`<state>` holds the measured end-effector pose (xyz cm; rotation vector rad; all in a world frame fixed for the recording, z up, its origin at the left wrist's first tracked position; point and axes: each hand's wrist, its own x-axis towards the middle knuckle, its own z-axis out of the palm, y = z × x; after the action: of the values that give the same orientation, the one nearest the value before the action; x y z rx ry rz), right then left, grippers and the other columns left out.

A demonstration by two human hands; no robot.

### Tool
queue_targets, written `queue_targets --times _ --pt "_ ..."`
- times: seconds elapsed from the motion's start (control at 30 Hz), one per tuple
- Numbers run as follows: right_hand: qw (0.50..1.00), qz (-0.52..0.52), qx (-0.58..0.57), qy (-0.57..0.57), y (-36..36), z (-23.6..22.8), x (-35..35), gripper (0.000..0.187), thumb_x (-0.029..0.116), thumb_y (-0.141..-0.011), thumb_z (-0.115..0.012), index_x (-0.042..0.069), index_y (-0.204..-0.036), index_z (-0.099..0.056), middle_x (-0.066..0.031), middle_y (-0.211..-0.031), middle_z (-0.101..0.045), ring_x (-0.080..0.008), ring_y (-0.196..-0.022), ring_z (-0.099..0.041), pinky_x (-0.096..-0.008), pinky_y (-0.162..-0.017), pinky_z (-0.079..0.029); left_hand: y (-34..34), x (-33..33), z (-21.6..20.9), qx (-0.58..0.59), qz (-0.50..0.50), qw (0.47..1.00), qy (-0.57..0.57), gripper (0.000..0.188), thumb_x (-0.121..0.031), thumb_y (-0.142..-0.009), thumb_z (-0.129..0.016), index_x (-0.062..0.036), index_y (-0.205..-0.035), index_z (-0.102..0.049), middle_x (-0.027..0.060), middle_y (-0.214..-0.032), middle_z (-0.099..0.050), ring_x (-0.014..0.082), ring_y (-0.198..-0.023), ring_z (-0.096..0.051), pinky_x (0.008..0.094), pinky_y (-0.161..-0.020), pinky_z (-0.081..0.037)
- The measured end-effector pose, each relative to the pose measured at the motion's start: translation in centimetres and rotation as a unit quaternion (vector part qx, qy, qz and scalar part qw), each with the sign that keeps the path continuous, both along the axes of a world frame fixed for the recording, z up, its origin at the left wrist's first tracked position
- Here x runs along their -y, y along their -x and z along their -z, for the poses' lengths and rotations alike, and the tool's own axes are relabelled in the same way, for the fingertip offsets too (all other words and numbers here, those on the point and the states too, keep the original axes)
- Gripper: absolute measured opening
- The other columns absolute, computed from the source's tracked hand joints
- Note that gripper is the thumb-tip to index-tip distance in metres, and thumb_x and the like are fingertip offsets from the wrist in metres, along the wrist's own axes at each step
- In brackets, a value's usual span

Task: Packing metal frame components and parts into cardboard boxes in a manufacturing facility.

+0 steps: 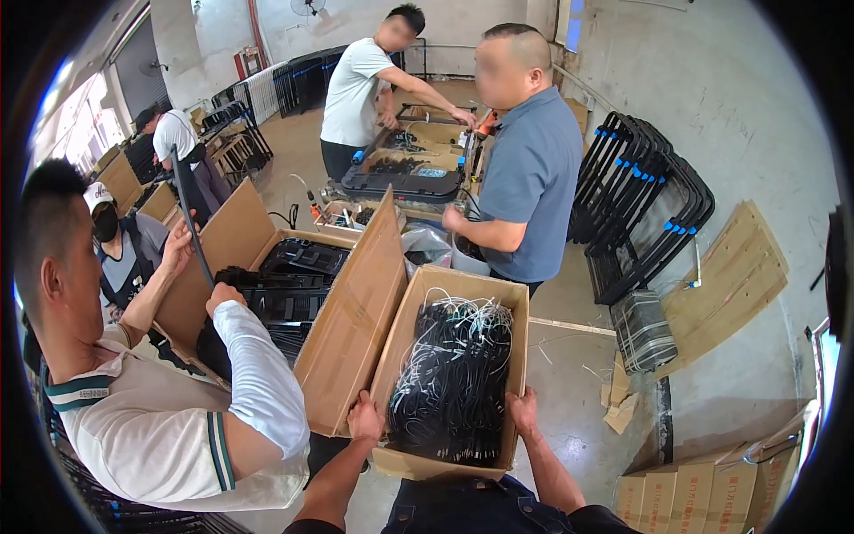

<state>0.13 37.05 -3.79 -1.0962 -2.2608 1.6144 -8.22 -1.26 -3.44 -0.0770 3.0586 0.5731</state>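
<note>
Between my two hands is an open cardboard box [519,329], held in front of my body. It is packed with bundled black cables [458,383], and white wires or ties [471,313] lie tangled on top. My left hand [366,418] grips the box's near left side, close to a raised cardboard flap [356,311] of the neighbouring carton. My right hand [522,411] is closed on the near right side. The fingertips of both hands are partly hidden against the cardboard.
To the left, a person [151,392] holds a long dark strip [191,214] over a carton of black plastic parts [294,276]. Ahead, two people stand at a worktable [400,182]. Black frames [636,196] lean on the right wall; sealed cartons [703,494] stand lower right.
</note>
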Motion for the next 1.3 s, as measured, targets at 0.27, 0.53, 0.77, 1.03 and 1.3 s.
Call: queue_targets --times 0.27,0.53,0.77,1.03,1.3 --pt "0.999 -0.007 0.033 -0.029 0.0 1.8 -0.8 0.061 0.026 -0.083 -0.070 -0.003 -0.135 -0.058 -0.0264 -0.110 -0.073 -0.0404 -0.106 -0.071 -0.0455 -0.094 -0.053 0.0 -0.2 -0.8 -0.011 0.003 1.000 -0.014 0.031 -0.023 -0.092 -0.066 -0.0021 -0.110 -0.050 0.0286 -0.096 -0.071 0.0491 -0.089 -0.070 0.0596 -0.079 -0.056" --pt "0.999 -0.007 0.023 -0.024 0.1 1.8 -0.8 0.061 0.027 -0.083 -0.069 -0.002 -0.135 -0.058 -0.0262 -0.110 -0.073 -0.0400 -0.106 -0.071 -0.0455 -0.093 -0.054 0.1 -0.8 -2.6 0.046 -0.013 0.999 -0.019 0.030 -0.022 -0.093 -0.065 -0.0023 -0.110 -0.051 0.0300 -0.099 -0.071 0.0493 -0.090 -0.070 0.0591 -0.079 -0.056" --pt "1.000 0.000 0.006 -0.019 0.0 0.1 0.1 0.058 0.026 -0.083 -0.070 -0.002 -0.132 -0.060 -0.0245 -0.108 -0.074 -0.0386 -0.103 -0.072 -0.0454 -0.091 -0.054 -0.1 -0.5 -2.1 0.017 -0.005 1.000 -0.018 0.028 -0.021 -0.093 -0.065 -0.0019 -0.108 -0.052 0.0289 -0.099 -0.071 0.0489 -0.089 -0.070 0.0591 -0.079 -0.056" --pt "0.999 0.001 0.015 -0.036 0.0 0.6 -0.3 0.059 0.027 -0.083 -0.071 -0.001 -0.133 -0.060 -0.0254 -0.107 -0.074 -0.0393 -0.104 -0.072 -0.0452 -0.092 -0.054 -0.2 -0.7 -2.2 0.006 0.003 1.000 -0.020 0.025 -0.020 -0.094 -0.063 -0.0013 -0.106 -0.051 0.0286 -0.100 -0.071 0.0492 -0.086 -0.070 0.0592 -0.078 -0.056" --pt "1.000 0.007 0.003 -0.011 0.1 2.5 -0.8 0.055 0.023 -0.084 -0.071 -0.003 -0.131 -0.060 -0.0213 -0.105 -0.073 -0.0321 -0.097 -0.070 -0.0417 -0.086 -0.055 0.1 -0.6 -1.7 0.019 -0.005 1.000 -0.023 0.029 -0.020 -0.092 -0.066 -0.0018 -0.108 -0.050 0.0299 -0.098 -0.071 0.0511 -0.089 -0.069 0.0608 -0.080 -0.055"
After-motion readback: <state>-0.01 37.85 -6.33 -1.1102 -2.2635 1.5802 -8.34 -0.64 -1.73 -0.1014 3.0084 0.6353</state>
